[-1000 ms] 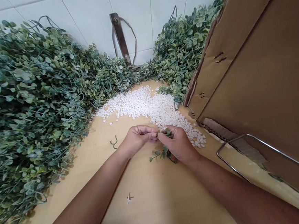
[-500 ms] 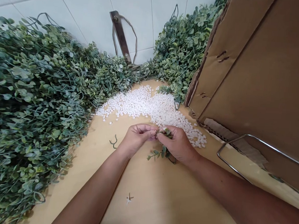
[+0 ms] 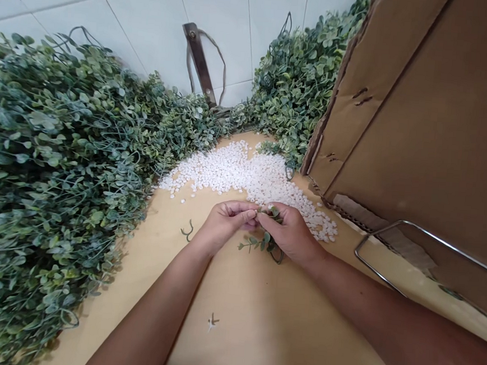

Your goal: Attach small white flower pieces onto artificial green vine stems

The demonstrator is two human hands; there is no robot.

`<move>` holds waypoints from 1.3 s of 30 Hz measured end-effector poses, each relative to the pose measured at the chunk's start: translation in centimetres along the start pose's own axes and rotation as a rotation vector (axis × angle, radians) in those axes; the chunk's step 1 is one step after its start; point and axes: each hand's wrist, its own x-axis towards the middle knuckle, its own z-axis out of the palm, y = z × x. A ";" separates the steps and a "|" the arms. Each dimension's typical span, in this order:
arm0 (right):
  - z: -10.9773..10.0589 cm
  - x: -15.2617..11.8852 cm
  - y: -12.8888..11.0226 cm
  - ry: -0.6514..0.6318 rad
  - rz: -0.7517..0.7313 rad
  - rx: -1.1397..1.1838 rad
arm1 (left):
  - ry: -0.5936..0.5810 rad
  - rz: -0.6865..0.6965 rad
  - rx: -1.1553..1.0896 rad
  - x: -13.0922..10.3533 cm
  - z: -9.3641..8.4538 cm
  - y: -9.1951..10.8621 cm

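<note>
My right hand is closed on an artificial leaf sprig, its small green leaves hanging out below the fingers. Fingertip to fingertip with it, my left hand is pinched at the end of the sprig; whatever lies between those fingers is too small to make out. Just beyond both hands a spread of small white plastic pieces covers the table. A short bent green stem piece lies left of my left wrist. Nearer to me is a small star-shaped scrap.
Piled artificial foliage fills the left side, and another leafy heap stands at the back right. A large cardboard box borders the right, with a bent metal wire bar before it. A dark metal strip leans on the tiled wall.
Both hands stay together at nearly the same spot, with slight finger movement. The hanging sprig has shifted a little up and left. The whole view has moved slightly.
</note>
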 end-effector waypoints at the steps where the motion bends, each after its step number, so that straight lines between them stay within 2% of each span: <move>1: 0.0 0.0 0.0 0.007 0.003 0.010 | -0.045 -0.010 0.052 -0.2 -0.4 0.4; 4: 0.2 0.0 0.1 0.039 0.063 0.075 | -0.216 -0.051 0.316 -1.4 -1.9 2.2; 7: 0.3 -0.2 0.0 0.040 0.090 0.160 | -0.298 -0.089 0.488 -2.6 -2.5 3.6; 9: 0.3 -0.4 -0.3 0.021 0.076 0.164 | -0.293 -0.099 0.534 -3.0 -2.3 4.0; 14: 0.5 -0.8 -1.0 -0.070 0.112 0.100 | -0.171 -0.026 0.512 -2.2 -1.7 3.4; 19: 0.5 -1.1 -1.3 -0.145 0.052 -0.069 | -0.148 0.009 0.375 -1.9 -1.0 2.7; 23: 0.4 -1.2 -1.3 -0.209 0.047 -0.121 | -0.159 0.006 0.401 -2.1 -1.4 3.8; 25: 0.4 -1.3 -1.3 -0.217 0.051 -0.116 | -0.077 0.021 0.511 -2.1 -2.8 4.7; 26: 0.5 -1.4 -1.4 -0.218 0.052 -0.115 | 0.011 0.043 0.595 -2.1 -3.9 5.1; 28: 0.6 -1.4 -1.4 -0.211 0.050 -0.113 | 0.277 0.102 0.793 -1.9 -6.4 5.4; 30: 0.7 -1.4 -1.4 -0.202 0.044 -0.111 | 0.454 0.073 0.969 -1.5 -8.7 4.9; 32: 0.7 -1.4 -1.3 -0.198 0.048 -0.112 | 0.508 0.054 1.075 -0.8 -10.4 3.8; 34: 0.8 -1.3 -1.2 -0.195 0.056 -0.111 | 0.535 0.069 1.106 -0.2 -11.3 2.6; 39: 0.8 -1.2 -0.9 -0.194 0.075 -0.111 | 0.609 0.107 1.170 0.5 -11.7 1.3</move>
